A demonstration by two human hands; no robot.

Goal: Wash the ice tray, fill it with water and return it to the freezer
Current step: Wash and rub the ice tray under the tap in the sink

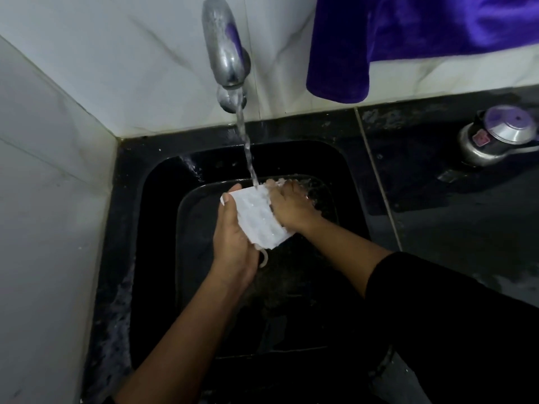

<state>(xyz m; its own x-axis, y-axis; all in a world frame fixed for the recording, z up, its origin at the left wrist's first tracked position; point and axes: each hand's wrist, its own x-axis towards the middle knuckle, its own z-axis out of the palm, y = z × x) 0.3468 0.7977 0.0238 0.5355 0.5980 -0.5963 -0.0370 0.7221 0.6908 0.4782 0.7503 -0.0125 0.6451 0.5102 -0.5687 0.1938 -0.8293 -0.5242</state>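
A: From the head camera, where is the ice tray [258, 220]?

B: It is held over the black sink [151, 217], between both hands. The tray is white and tilted, with its far end up under the tap [226, 53]. The stream of water [248, 147] lands on that far edge.

A: How is the left hand [233, 243] placed?

B: It grips the tray's left side. The thumb lies along the edge, its tip at the far corner, and the fingers curl underneath, out of sight.

A: And the right hand [291, 205]?

B: It is closed on the tray's right edge, with the fingers curled over the far corner, just beside where the water strikes. A black sleeve [437, 301] covers that arm from the elbow back.

A: What else is nearby?

B: A purple cloth [408, 33] hangs against the white tiled wall [87, 83], to the right of the tap. On the dark, wet bench [466, 214] right of the sink stands a metal pressure cooker [495, 138], well apart from the hands.
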